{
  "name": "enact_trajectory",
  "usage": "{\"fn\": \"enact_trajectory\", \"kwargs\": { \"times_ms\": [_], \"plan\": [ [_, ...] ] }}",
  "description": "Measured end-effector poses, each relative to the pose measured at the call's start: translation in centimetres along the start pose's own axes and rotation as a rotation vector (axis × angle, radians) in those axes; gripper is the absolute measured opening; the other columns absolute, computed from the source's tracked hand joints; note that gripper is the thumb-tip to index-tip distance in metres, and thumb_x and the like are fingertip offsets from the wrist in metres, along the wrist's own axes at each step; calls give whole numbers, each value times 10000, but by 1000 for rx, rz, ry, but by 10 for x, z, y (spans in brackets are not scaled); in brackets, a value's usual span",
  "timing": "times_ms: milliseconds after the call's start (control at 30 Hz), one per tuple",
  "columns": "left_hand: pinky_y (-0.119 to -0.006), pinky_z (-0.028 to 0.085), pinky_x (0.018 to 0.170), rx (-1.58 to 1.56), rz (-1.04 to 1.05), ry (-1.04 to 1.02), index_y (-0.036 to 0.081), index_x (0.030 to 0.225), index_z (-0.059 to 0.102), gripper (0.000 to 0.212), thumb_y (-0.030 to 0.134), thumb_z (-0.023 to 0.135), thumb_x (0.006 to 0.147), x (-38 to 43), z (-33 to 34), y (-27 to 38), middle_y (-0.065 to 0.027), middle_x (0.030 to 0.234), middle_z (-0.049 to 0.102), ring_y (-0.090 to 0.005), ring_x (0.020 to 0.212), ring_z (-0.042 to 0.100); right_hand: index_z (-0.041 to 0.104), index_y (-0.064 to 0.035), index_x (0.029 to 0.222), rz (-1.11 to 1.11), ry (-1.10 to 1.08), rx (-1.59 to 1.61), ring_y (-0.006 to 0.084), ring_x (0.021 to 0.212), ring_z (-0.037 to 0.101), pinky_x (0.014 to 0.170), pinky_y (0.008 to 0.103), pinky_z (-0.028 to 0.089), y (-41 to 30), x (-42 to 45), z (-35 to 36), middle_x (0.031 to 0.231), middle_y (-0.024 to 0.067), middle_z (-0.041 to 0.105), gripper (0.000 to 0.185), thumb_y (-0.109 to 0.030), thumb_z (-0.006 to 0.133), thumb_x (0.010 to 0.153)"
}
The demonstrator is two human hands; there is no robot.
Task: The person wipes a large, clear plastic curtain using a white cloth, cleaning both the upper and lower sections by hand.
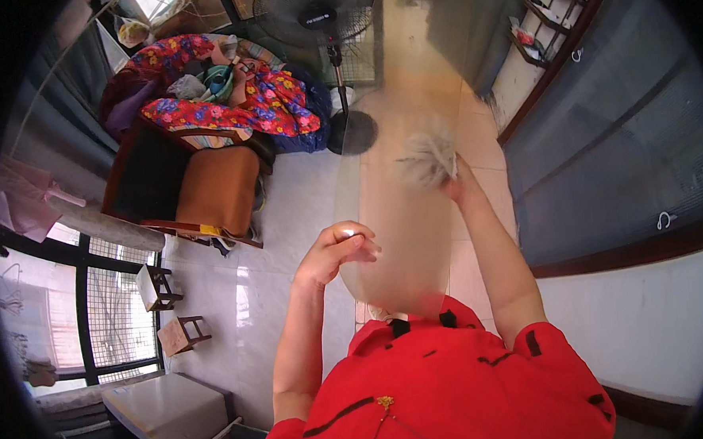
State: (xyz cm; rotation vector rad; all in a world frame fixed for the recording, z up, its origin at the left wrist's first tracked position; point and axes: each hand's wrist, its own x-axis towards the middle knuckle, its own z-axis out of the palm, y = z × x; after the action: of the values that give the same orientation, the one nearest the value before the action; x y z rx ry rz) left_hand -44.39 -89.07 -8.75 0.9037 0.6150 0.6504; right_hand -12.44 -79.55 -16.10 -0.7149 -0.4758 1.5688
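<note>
A translucent panel (400, 235), hazy and apparently glass, stands upright in front of my red shirt and stretches away from me. My right hand (454, 184) grips a crumpled pale grey cloth (425, 156) at the panel's right side; the cloth is blurred. At the panel's left edge is my left hand (338, 250), with its fingers curled and its fingertips overlapping the panel. Whether those fingers clasp the edge or only rest by it cannot be told.
A black standing fan (352, 133) is beyond the panel. An armchair (219, 190) and a heap of red floral fabric (285, 101) lie to the left. Two small stools (179, 336) stand by the window. Dark sliding doors (599, 165) line the right. Lower left is a pale cabinet (170, 408).
</note>
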Motion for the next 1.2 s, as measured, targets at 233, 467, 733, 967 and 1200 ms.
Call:
{"fn": "enact_trajectory", "kwargs": {
  "times_ms": [233,467,733,967,1200],
  "plan": [
    [-329,475,887,129,-41,20,-19,1046,583,240,105,614,843,-6,-26,-32,-128,1019,645,-220,990,609,528,-29,1150,67,-176,52,187,884,596,799,334,500,-1,-70,106,1040,65,605,296,-173,521,891],
    [-355,493,882,125,35,191,-21,1015,556,180,37,591,848,-18,-31,-74,-140,993,629,-229,938,621,489,4,1239,343,-474,-209,228,1047,568,920,376,464,59,-63,4,1160,117,573,447,-139,599,830],
    [-307,557,645,111,59,385,12,881,529,70,78,545,897,-28,-6,-93,-70,757,598,-161,675,614,491,-34,1243,283,-360,-213,202,1054,564,863,332,496,76,-118,16,1226,99,549,540,-100,646,730],
    [-278,533,605,201,73,424,6,905,524,70,75,536,905,-31,18,-99,-64,720,589,-147,641,603,569,-3,1052,74,80,44,251,912,620,803,375,513,-64,-24,6,1013,111,627,288,-124,580,790],
    [-273,543,613,199,45,439,25,915,532,49,71,541,902,-47,29,-110,-51,736,585,-134,643,599,514,-16,1151,197,-73,85,248,1035,574,888,398,473,-41,-48,3,1139,106,585,358,-148,563,821]
  ]
}}
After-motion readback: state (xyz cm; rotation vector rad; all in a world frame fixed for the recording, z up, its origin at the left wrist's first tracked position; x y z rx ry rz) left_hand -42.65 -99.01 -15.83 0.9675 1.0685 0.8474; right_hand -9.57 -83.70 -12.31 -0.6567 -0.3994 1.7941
